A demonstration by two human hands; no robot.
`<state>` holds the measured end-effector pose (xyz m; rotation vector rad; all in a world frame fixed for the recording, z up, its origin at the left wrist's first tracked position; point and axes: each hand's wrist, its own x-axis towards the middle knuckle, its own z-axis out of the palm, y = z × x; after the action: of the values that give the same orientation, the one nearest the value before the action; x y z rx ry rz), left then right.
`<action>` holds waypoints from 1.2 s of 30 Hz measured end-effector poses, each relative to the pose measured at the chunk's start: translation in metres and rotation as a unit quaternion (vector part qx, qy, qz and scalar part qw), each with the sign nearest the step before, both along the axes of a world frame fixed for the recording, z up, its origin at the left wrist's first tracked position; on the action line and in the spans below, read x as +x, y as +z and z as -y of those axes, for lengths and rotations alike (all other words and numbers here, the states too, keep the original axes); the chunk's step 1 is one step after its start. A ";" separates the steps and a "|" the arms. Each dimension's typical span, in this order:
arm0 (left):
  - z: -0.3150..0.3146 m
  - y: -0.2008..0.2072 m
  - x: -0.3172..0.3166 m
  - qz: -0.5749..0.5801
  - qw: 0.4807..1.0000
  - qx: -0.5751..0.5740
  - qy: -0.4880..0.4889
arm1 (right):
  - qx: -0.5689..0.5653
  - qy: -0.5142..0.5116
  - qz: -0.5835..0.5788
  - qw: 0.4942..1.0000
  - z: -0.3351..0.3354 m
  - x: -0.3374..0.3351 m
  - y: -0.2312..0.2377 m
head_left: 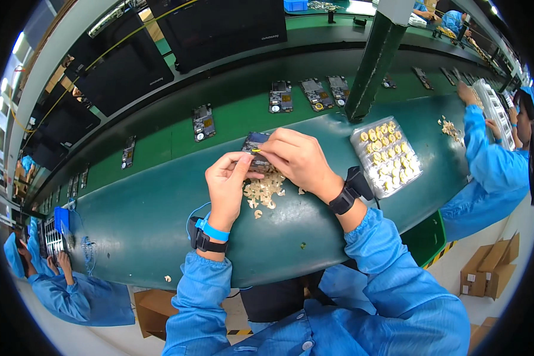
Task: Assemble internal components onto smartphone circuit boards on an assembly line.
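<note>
Circuit board [253, 140]: edge pinched by left hand [226, 178] | right hand [299, 157]: pinching small yellow piece [256, 150] at board | cream scraps [263, 191]: between hands | clear tray [359, 149]: right of right hand

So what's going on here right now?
The person's left hand holds a circuit board, while the right hand appears to pinch a small yellow piece at its surface. Loose pale curved pieces lie heaped beneath. A clear tray of yellow round parts sits to the right; more circuit boards lie beyond.
</note>
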<state>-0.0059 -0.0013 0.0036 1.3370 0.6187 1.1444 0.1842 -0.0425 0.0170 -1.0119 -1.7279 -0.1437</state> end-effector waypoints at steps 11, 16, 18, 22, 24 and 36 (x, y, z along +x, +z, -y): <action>0.002 0.002 -0.005 0.022 0.999 -0.031 -0.018 | 0.003 0.031 0.032 0.999 -0.002 -0.003 0.000; -0.003 -0.001 -0.009 -0.008 1.000 0.008 0.003 | -0.174 0.102 -0.139 0.970 0.006 0.002 0.010; -0.001 -0.001 -0.007 -0.013 1.000 0.011 -0.003 | -0.193 0.109 -0.147 0.964 0.005 0.000 0.007; 0.001 -0.001 -0.004 -0.031 0.999 0.027 -0.014 | -0.231 0.121 -0.175 0.950 0.003 -0.002 0.004; 0.002 -0.004 -0.002 -0.039 0.999 0.033 -0.019 | -0.247 0.125 -0.191 0.942 0.002 -0.003 0.001; 0.001 -0.007 -0.001 0.013 0.993 -0.062 -0.099 | -0.331 0.154 -0.329 0.871 0.005 -0.014 -0.001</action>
<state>-0.0069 -0.0021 -0.0037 1.2458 0.5173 0.9475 0.1706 -0.0474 0.0157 -1.0679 -1.2669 0.9617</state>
